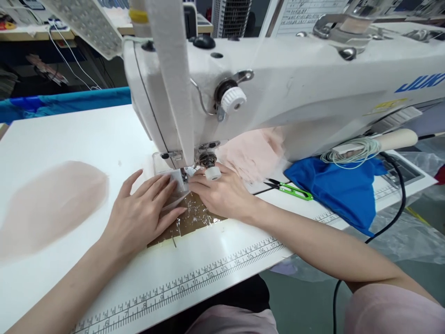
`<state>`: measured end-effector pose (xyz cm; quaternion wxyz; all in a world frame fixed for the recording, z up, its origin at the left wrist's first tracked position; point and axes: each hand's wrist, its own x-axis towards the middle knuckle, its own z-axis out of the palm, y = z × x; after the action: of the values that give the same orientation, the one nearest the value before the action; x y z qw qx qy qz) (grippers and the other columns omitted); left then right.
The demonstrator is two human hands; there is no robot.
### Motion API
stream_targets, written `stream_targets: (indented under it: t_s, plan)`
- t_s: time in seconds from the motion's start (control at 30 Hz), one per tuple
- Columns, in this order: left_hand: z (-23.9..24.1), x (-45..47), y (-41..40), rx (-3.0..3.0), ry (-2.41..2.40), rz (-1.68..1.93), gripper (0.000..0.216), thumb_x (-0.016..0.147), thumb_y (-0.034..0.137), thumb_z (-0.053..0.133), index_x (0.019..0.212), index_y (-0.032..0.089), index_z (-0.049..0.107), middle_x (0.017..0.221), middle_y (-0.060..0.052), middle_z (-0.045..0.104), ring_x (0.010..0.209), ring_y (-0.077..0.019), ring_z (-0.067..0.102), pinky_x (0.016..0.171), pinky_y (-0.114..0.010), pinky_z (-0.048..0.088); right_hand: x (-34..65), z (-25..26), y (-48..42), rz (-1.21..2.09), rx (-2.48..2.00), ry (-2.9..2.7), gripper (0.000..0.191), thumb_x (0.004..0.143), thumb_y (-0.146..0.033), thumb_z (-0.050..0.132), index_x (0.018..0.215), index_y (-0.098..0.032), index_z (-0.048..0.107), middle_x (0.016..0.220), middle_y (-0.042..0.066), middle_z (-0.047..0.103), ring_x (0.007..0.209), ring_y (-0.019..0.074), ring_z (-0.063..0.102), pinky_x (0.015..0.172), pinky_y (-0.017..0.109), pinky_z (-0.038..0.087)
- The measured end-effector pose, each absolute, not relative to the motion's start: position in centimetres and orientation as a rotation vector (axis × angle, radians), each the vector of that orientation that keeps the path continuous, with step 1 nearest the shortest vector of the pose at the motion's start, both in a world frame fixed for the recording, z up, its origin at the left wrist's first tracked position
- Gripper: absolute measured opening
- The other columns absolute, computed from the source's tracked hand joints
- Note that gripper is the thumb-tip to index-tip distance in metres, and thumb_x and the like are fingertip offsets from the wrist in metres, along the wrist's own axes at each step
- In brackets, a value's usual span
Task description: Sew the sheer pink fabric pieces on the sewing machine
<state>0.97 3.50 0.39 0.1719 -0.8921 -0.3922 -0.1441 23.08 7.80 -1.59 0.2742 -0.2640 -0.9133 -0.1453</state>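
Observation:
My left hand (142, 211) lies flat and open, its fingertips pressing a piece of sheer pale fabric (175, 197) beside the presser foot (184, 175) of a white sewing machine (278, 69). Close to the needle on the other side is my right hand (222, 192), fingers bent and drawn together at the fabric's edge. The machine's head partly covers those fingertips. Under both hands is a brown patch covered with shiny clear tape (194, 213). A sheer pink fabric piece (59, 204) rests flat on the left of the white table (114, 139).
Crumpled pink fabric (253, 153) lies beneath the machine arm. Right of it are green-handled thread snips (292, 189) and a blue cloth (337, 185). A black cable (401, 199) hangs over the right edge. A printed ruler (194, 283) runs along the front edge.

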Motion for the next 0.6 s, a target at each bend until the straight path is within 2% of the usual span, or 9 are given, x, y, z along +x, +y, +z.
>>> stream_targets:
  t_s: [0.07, 0.13, 0.2, 0.27, 0.33, 0.4, 0.43, 0.5, 0.6]
  plan:
    - [1.2, 1.1, 2.9, -2.472, -1.026, -0.449, 0.031, 0.095, 0.041, 0.052, 0.094, 0.015, 0.068, 0.085, -0.008, 0.074, 0.072, -0.0240, 0.069, 0.080, -0.047, 0.044, 22.9, -1.3, 7.1, -0.401, -0.710, -2.405, 0.030, 0.082, 0.001, 0.042, 0.075, -0.015, 0.066, 0.075, 0.002, 0.071, 0.068, 0.0148, 0.056, 0.073, 0.030, 0.042]
    - [1.6, 1.2, 2.7, -2.425, -0.977, -0.509, 0.022, 0.092, 0.032, 0.058, 0.078, 0.017, 0.064, 0.067, -0.002, 0.069, 0.057, -0.0192, 0.063, 0.069, -0.041, 0.042, 22.6, -1.0, 6.4, -0.358, -0.714, -2.390, 0.031, 0.086, 0.001, 0.040, 0.076, -0.016, 0.064, 0.078, 0.002, 0.070, 0.065, 0.0136, 0.054, 0.067, 0.029, 0.041]
    - [1.5, 1.1, 3.0, -2.436, -0.991, -0.524, 0.012, 0.092, 0.022, 0.056, 0.087, 0.016, 0.066, 0.081, -0.005, 0.073, 0.072, -0.0216, 0.067, 0.075, -0.042, 0.044, 22.4, -0.9, 5.9, -0.282, -0.720, -2.447, 0.031, 0.090, -0.001, 0.038, 0.091, -0.015, 0.066, 0.095, 0.004, 0.072, 0.072, 0.0140, 0.058, 0.067, 0.028, 0.043]
    - [1.0, 0.8, 3.6, -2.522, -1.018, -0.485, 0.020, 0.094, 0.014, 0.049, 0.108, 0.013, 0.064, 0.109, -0.010, 0.073, 0.098, -0.0244, 0.068, 0.092, -0.044, 0.044, 22.3, -0.8, 5.6, -0.224, -0.715, -2.544, 0.030, 0.092, -0.004, 0.039, 0.103, -0.013, 0.065, 0.109, 0.008, 0.070, 0.086, 0.0164, 0.062, 0.072, 0.029, 0.047]
    - [0.3, 0.5, 4.2, -2.631, -1.026, -0.434, 0.031, 0.095, 0.010, 0.042, 0.121, 0.011, 0.059, 0.124, -0.012, 0.068, 0.112, -0.0243, 0.064, 0.103, -0.047, 0.039, 22.3, -0.8, 5.4, -0.237, -0.707, -2.600, 0.027, 0.092, -0.005, 0.041, 0.093, -0.013, 0.066, 0.099, 0.009, 0.071, 0.090, 0.0190, 0.063, 0.076, 0.031, 0.049]
    - [-0.2, 0.2, 4.6, -2.694, -1.040, -0.407, 0.035, 0.095, 0.009, 0.039, 0.125, 0.009, 0.057, 0.126, -0.012, 0.066, 0.110, -0.0240, 0.064, 0.101, -0.046, 0.042, 22.3, -0.7, 5.3, -0.290, -0.703, -2.584, 0.029, 0.090, -0.002, 0.041, 0.078, -0.014, 0.065, 0.081, 0.006, 0.069, 0.084, 0.0198, 0.063, 0.076, 0.032, 0.050]
    - [-0.4, 0.1, 4.7, -2.707, -1.057, -0.409, 0.036, 0.095, 0.008, 0.038, 0.126, 0.009, 0.057, 0.127, -0.013, 0.065, 0.110, -0.0245, 0.063, 0.098, -0.045, 0.044, 22.3, -0.7, 5.1, -0.294, -0.707, -2.569, 0.030, 0.090, -0.001, 0.041, 0.077, -0.013, 0.064, 0.079, 0.006, 0.068, 0.083, 0.0198, 0.063, 0.076, 0.031, 0.050]
    - [-0.5, -0.1, 4.9, -2.726, -1.079, -0.421, 0.040, 0.093, 0.006, 0.037, 0.129, 0.008, 0.055, 0.132, -0.014, 0.061, 0.117, -0.0273, 0.059, 0.097, -0.045, 0.046, 22.2, -0.4, 4.7, -0.233, -0.722, -2.580, 0.030, 0.091, -0.002, 0.038, 0.089, -0.012, 0.066, 0.090, 0.008, 0.069, 0.089, 0.0202, 0.063, 0.077, 0.031, 0.051]
    - [-0.6, -0.4, 5.1, -2.776, -1.088, -0.429, 0.048, 0.090, 0.001, 0.032, 0.132, 0.009, 0.053, 0.136, -0.013, 0.058, 0.128, -0.0259, 0.052, 0.108, -0.046, 0.041, 22.1, -0.1, 4.1, -0.127, -0.792, -2.685, 0.030, 0.090, -0.002, 0.038, 0.100, -0.010, 0.065, 0.101, 0.010, 0.068, 0.095, 0.0222, 0.062, 0.073, 0.032, 0.052]
